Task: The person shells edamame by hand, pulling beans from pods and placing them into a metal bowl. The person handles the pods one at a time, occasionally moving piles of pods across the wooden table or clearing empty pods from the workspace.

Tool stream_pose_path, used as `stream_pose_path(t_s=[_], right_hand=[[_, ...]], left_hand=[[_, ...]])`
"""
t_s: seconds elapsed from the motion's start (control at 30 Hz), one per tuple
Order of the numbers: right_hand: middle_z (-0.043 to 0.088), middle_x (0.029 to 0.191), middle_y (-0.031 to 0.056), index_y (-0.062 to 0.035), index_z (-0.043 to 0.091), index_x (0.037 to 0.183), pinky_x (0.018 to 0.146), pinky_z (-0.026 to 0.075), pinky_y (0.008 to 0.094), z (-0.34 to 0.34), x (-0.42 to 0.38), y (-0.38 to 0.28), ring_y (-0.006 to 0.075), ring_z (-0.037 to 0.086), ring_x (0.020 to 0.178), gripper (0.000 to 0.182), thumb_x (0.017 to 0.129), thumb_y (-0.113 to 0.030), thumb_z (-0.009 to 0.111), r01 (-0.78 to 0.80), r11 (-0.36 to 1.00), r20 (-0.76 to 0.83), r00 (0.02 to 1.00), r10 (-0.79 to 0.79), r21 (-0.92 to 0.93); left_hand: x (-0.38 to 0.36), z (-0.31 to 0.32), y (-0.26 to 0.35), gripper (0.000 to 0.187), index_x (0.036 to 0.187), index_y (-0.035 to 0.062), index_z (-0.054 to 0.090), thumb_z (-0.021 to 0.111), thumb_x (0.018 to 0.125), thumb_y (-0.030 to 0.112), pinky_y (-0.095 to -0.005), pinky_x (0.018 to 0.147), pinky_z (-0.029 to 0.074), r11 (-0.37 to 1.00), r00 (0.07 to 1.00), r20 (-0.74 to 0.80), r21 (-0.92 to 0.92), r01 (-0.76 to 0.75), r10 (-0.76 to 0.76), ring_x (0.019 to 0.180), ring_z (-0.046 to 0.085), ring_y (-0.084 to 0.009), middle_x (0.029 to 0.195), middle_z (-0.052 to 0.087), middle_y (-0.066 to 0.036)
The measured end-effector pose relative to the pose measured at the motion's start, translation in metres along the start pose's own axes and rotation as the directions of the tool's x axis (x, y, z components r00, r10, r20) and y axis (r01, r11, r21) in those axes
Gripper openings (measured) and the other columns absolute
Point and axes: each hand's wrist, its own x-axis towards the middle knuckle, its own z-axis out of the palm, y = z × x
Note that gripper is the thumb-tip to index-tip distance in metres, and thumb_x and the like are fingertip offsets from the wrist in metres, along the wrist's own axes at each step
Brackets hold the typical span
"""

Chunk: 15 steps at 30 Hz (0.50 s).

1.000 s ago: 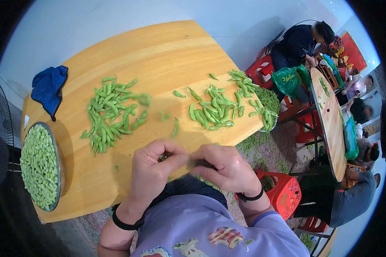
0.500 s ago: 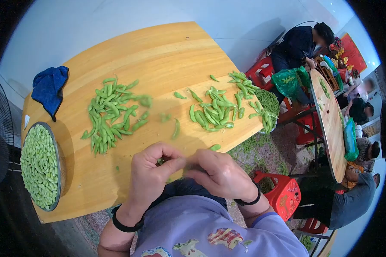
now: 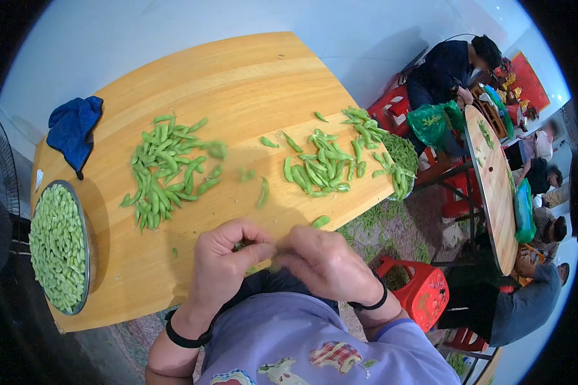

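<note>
At the table's near edge my left hand (image 3: 221,263) is closed in a pinch, with bits of a green soybean pod (image 3: 251,271) showing at its fingers. My right hand (image 3: 327,264) meets it at the fingertips, its fingers curled and smeared by motion; what they grip is hidden. Beyond my hands lie two heaps of soybean pods, a left heap (image 3: 164,163) and a right heap (image 3: 324,165). A few loose pods, like this single pod (image 3: 262,192), rest between them. Shelled green beans (image 3: 56,247) fill a metal bowl (image 3: 92,256) at the left.
A blue cloth (image 3: 76,131) lies on the wooden table (image 3: 237,77). More pods spill over its right corner. A red stool (image 3: 424,295) stands on the littered floor at right. Past it, a person in dark clothes (image 3: 446,70) and others sit around another table (image 3: 498,212).
My right hand has shifted slightly left and down, still blurred beside my left hand. My left hand and the pod heaps stay almost the same.
</note>
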Motion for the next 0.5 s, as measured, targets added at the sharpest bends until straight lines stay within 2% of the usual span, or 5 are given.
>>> stream_pose_path(t_s=[0.17, 0.27, 0.33, 0.47, 0.5], right_hand=[[0.054, 0.076, 0.0182, 0.002, 0.051, 0.092, 0.059, 0.043, 0.0414, 0.001, 0.001, 0.0, 0.0362, 0.055, 0.071, 0.022, 0.076, -0.009, 0.062, 0.038, 0.997, 0.044, 0.998, -0.041, 0.072], [0.054, 0.075, 0.0177, 0.0012, 0.052, 0.09, 0.058, 0.042, 0.0415, 0.007, 0.001, -0.006, 0.0357, 0.055, 0.071, 0.019, 0.076, -0.008, 0.062, 0.014, 1.0, 0.014, 1.0, -0.014, -0.022], [0.057, 0.073, 0.0123, -0.001, 0.055, 0.089, 0.058, 0.044, 0.0353, 0.01, 0.003, -0.002, 0.0314, 0.057, 0.069, 0.017, 0.074, -0.004, 0.063, -0.002, 0.999, 0.001, 1.0, 0.002, -0.04], [0.057, 0.074, 0.0128, -0.0001, 0.056, 0.086, 0.058, 0.044, 0.0342, 0.008, 0.006, -0.001, 0.0297, 0.057, 0.068, 0.014, 0.075, -0.005, 0.062, 0.018, 0.999, 0.033, 0.999, -0.017, -0.047], [0.058, 0.074, 0.0111, 0.0005, 0.056, 0.084, 0.058, 0.044, 0.032, 0.008, 0.008, 0.001, 0.0251, 0.057, 0.067, 0.012, 0.075, -0.005, 0.062, 0.013, 0.999, 0.053, 0.998, -0.016, 0.043]], left_hand=[[-0.002, -0.006, -0.002, 0.005, 0.074, 0.0013, 0.062, 0.062, 0.071, -0.003, -0.0191, 0.056, 0.039, 0.993, 0.996, 0.025, -0.079, 0.083, -0.082, 0.063, 0.049, -0.0044, 0.067, 0.058, 0.001], [-0.003, -0.006, -0.001, 0.004, 0.075, 0.0012, 0.062, 0.062, 0.072, -0.002, -0.019, 0.056, 0.039, 0.996, 0.997, -0.067, 0.081, -0.029, 0.034, 0.062, 0.049, -0.0041, 0.067, 0.058, 0.001], [-0.003, -0.009, 0.001, 0.003, 0.075, 0.0008, 0.063, 0.062, 0.073, -0.001, -0.0189, 0.056, 0.039, 1.0, 0.999, -0.033, 0.019, 0.016, -0.016, 0.062, 0.049, -0.004, 0.068, 0.059, 0.001], [-0.005, -0.014, -0.005, 0.007, 0.078, 0.0019, 0.061, 0.062, 0.072, -0.001, -0.0183, 0.055, 0.038, 0.98, 0.99, 0.007, -0.139, 0.141, -0.142, 0.061, 0.049, -0.005, 0.072, 0.058, 0.0], [-0.004, -0.016, -0.005, 0.007, 0.079, 0.0018, 0.061, 0.063, 0.072, 0.0, -0.0186, 0.055, 0.038, 0.97, 0.989, 0.04, -0.198, 0.145, -0.14, 0.061, 0.05, -0.0057, 0.072, 0.058, -0.001]])
